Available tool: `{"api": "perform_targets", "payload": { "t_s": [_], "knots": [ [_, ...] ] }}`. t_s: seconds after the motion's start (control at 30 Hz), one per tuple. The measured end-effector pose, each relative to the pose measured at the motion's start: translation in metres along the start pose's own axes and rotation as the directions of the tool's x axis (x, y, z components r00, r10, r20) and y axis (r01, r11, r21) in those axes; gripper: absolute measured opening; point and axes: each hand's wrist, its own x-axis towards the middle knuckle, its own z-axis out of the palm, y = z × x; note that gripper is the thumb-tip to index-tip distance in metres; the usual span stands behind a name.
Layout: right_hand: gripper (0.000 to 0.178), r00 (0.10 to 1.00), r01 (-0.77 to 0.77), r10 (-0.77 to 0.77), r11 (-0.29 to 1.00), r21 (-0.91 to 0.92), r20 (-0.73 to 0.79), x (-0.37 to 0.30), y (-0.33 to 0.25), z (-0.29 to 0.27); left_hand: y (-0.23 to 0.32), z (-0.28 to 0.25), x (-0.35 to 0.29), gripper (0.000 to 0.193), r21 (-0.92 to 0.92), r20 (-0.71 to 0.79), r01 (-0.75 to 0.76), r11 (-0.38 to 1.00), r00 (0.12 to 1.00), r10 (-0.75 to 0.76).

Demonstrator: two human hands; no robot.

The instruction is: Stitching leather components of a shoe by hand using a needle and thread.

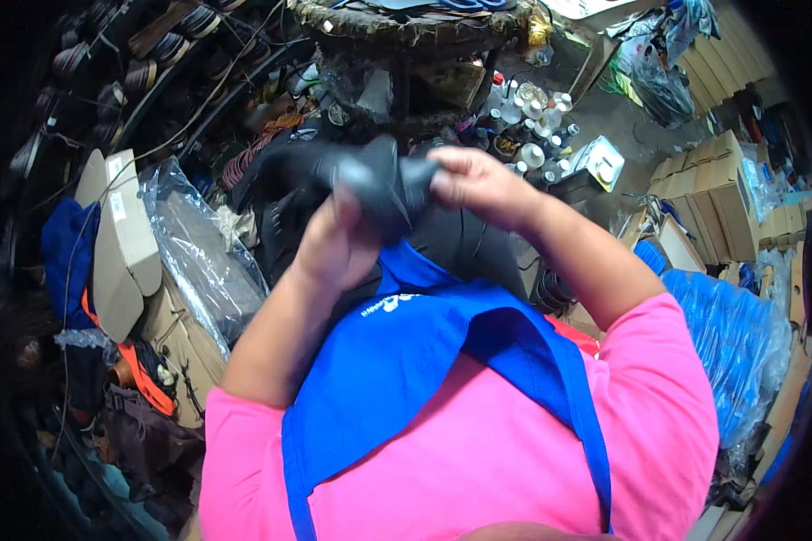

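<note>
Held up in front of my chest is a glossy black shoe upper [383, 185], blurred by motion, so its details are unclear. My left hand [338, 242] grips its near left side, thumb pointing up against it. At the other end, my right hand [485, 187] pinches a narrow part between thumb and fingers. The upper hides some of the left fingers. Below it lies the blue apron [379, 338] over my pink shirt, and dark cloth covers my lap.
A round, worn worktable [415, 32] stands ahead. Several bottles [532, 117] crowd the floor to its right. Cardboard boxes [708, 194] and a blue plastic-wrapped bundle [726, 329] are at right. At left are shoe racks [144, 72], a clear plastic bag [198, 252] and cardboard pieces [122, 243].
</note>
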Motion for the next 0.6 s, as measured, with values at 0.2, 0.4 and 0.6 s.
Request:
{"api": "perform_targets", "payload": {
  "t_s": [0.2,0.4,0.6],
  "knots": [
    [0.024,0.949,-0.093,0.046,0.986,-0.137,-0.311,0.037,0.024,-0.026,-0.002,-0.047,0.053,0.068,-0.335,-0.038,0.150,0.930,0.984,-0.172],
    [0.022,0.901,-0.213,0.190,0.977,-0.016,-0.391,0.044,0.050,-0.027,-0.023,-0.076,0.027,0.050,-0.358,-0.041,0.119,0.926,0.989,-0.143],
    [0.035,0.871,-0.172,0.075,0.973,-0.157,-0.486,0.057,0.080,-0.014,-0.029,-0.107,0.070,0.027,-0.196,-0.294,0.131,0.972,0.938,-0.185]
  ]
}}
